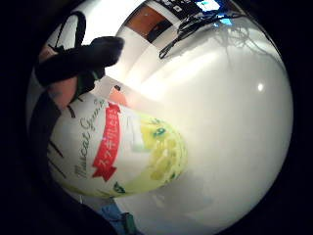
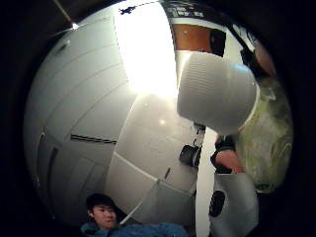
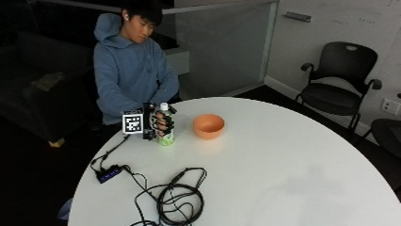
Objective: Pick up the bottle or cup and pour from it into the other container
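White and round, the table (image 3: 269,160) spreads out in front of me, with a glass partition and a dark office chair (image 3: 341,84) behind it. My gloved right hand (image 3: 158,123) is wrapped around the bottle (image 3: 165,127), fingers (image 3: 168,121) curled across its front. The bottle stands upright near my edge of the table; whether its base touches the tabletop or hangs just above it, I cannot tell. Its white cap (image 3: 164,107) pokes out above my fingers, and the pale green lower part shows beneath them. Just beside it, apart from it, sits the orange bowl (image 3: 208,125), open side up. My other hand is tucked close to my body behind the bottle and I cannot make out what it is doing.

From the little-finger side of my palm the bottle's label (image 1: 110,147) fills the view, cream and yellow-green with a red ribbon band across it, and a black gloved finger (image 1: 80,58) lies over the bottle's upper part. From the thumb side the ribbed white cap (image 2: 215,91) looms large, with the greenish body (image 2: 266,133) running away behind it.

Nearer the front of the table lies a coil of black cable (image 3: 179,197), running out to a small dark hub (image 3: 108,174) near the table's edge.
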Motion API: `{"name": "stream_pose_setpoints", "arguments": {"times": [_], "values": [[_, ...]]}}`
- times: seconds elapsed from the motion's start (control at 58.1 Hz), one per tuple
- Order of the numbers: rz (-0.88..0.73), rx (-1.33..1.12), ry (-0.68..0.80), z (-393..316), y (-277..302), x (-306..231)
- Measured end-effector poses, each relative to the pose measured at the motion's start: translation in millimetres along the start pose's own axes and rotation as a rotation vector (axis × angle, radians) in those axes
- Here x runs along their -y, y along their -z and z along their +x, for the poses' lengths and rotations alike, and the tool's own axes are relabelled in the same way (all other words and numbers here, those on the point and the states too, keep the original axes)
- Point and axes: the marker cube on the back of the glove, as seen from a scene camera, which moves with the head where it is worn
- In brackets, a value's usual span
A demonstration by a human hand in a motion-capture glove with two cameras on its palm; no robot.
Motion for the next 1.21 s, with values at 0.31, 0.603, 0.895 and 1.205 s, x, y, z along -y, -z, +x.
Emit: {"name": "stream_pose_setpoints", "arguments": {"times": [0.31, 0.603, 0.895, 1.205], "values": [[-0.278, -0.372, 0.091, -41.9, -42.9, 28.1], [-0.627, -0.988, 0.16, -72.1, -99.2, 56.3], [-0.794, -1.589, 0.175, -86.2, -143.7, 75.1], [-0.843, -2.174, 0.398, -87.5, -191.5, 64.2]]}}
